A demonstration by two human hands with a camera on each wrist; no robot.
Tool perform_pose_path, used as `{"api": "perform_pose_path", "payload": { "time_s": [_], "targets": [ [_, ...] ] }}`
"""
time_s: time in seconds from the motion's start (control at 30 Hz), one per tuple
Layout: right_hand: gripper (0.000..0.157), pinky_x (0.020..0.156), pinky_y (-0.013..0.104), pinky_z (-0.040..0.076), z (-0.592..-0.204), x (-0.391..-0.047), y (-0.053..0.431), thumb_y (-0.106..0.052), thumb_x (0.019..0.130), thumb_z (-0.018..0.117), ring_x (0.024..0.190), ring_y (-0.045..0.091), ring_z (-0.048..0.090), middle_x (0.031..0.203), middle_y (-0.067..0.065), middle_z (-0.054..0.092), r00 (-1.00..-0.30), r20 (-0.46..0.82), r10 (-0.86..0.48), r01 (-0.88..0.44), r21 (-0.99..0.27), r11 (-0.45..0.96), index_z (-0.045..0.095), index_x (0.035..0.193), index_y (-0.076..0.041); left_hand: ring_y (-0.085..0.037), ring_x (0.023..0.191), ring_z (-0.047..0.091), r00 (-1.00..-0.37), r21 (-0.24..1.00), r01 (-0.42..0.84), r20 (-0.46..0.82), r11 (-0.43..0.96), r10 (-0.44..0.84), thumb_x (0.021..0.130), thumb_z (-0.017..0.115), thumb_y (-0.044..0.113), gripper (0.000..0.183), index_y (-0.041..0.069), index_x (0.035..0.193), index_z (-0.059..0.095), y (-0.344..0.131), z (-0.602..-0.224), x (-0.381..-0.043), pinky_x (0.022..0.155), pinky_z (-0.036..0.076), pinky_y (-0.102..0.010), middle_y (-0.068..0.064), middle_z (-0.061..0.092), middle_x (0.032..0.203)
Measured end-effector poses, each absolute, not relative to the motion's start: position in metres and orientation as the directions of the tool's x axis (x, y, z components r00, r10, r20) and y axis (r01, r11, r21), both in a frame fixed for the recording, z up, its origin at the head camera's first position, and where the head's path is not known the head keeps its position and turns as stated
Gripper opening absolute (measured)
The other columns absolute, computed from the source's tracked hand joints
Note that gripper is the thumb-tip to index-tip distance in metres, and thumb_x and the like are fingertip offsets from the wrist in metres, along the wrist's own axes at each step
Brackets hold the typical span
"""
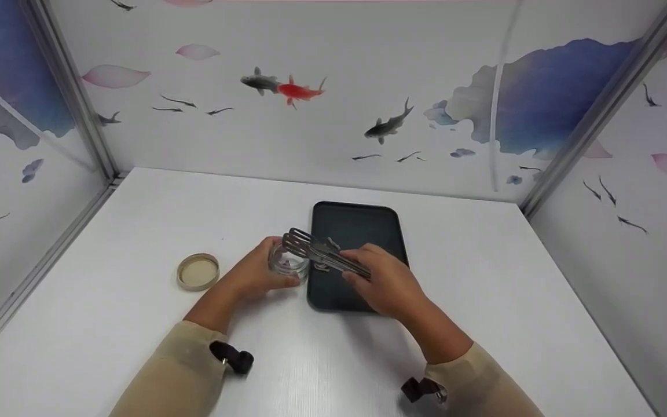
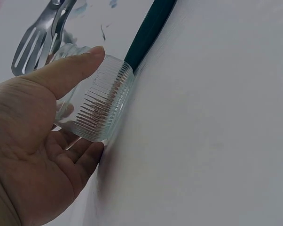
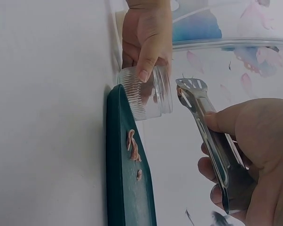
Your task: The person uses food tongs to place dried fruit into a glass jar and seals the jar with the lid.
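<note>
My left hand (image 1: 252,271) grips a clear ribbed glass jar (image 2: 92,96) round its side, thumb on one side and fingers on the other. The jar's mouth is uncovered, and a small dark bit shows inside it in the head view. Metal tongs (image 3: 216,146) with slotted heads are held in my right hand (image 1: 388,281). Their heads are over the jar's mouth, with a small brownish bit showing between them in the right wrist view. Several pinkish-brown twisted pieces (image 3: 133,146) lie on the dark green tray (image 1: 362,223) beside the jar.
A round beige lid (image 1: 197,272) lies on the white table (image 1: 241,202) to the left of the jar. Printed walls with fish and petals (image 1: 333,139) enclose the table at the back and sides. Small black devices (image 1: 235,358) are strapped at both cuffs.
</note>
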State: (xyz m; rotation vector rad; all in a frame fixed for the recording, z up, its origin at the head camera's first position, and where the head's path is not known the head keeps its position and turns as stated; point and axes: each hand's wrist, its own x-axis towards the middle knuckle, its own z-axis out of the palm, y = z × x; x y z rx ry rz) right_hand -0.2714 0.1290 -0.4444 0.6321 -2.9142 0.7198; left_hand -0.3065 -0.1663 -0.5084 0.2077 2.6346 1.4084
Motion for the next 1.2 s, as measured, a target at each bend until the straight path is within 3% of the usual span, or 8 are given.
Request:
{"api": "perform_pose_path", "payload": {
  "time_s": [0.27,0.5,0.87,1.2],
  "targets": [
    [0.049,0.085,0.035,0.055,-0.445,-0.271,0.127,-0.042,0.100,0.075,0.095,0.009,0.060,0.124,-0.012,0.066,-0.921,0.136,-0.364,-0.385,-0.442,0.810,0.064,0.148,-0.034,-0.033,0.150,0.050,-0.980,0.845,0.074,-0.038,0.530,0.197,0.079,0.097,0.037,0.100,0.018,0.160,0.040,-0.166,-0.511,-0.307,0.127,0.036,-0.058,-0.010,0.056,0.157],
    [0.056,0.089,0.038,0.057,-0.446,-0.272,0.127,-0.045,0.099,0.075,0.101,0.012,0.062,0.137,-0.004,0.066,-0.928,0.129,-0.349,-0.367,-0.471,0.802,0.060,0.152,-0.033,-0.034,0.153,0.047,-0.980,0.822,0.079,-0.039,0.564,0.194,0.080,0.096,0.041,0.104,0.016,0.162,0.037,-0.166,-0.511,-0.308,0.127,0.036,-0.058,-0.012,0.052,0.162],
    [0.056,0.088,0.037,0.057,-0.444,-0.274,0.128,-0.045,0.100,0.075,0.102,0.013,0.062,0.138,-0.006,0.064,-0.942,0.134,-0.307,-0.333,-0.481,0.811,0.059,0.153,-0.035,-0.036,0.153,0.047,-0.981,0.828,0.059,-0.056,0.558,0.187,0.080,0.096,0.038,0.106,0.018,0.164,0.035,-0.166,-0.510,-0.307,0.128,0.035,-0.059,-0.012,0.052,0.162],
    [0.060,0.091,0.039,0.056,-0.448,-0.285,0.135,-0.045,0.102,0.072,0.106,0.015,0.063,0.140,-0.004,0.061,-0.955,0.138,-0.261,-0.295,-0.494,0.818,0.054,0.157,-0.031,-0.034,0.154,0.046,-0.980,0.826,0.067,-0.049,0.560,0.190,0.079,0.097,0.039,0.105,0.017,0.162,0.036,-0.166,-0.511,-0.308,0.128,0.035,-0.055,-0.011,0.049,0.165]
  ]
}}
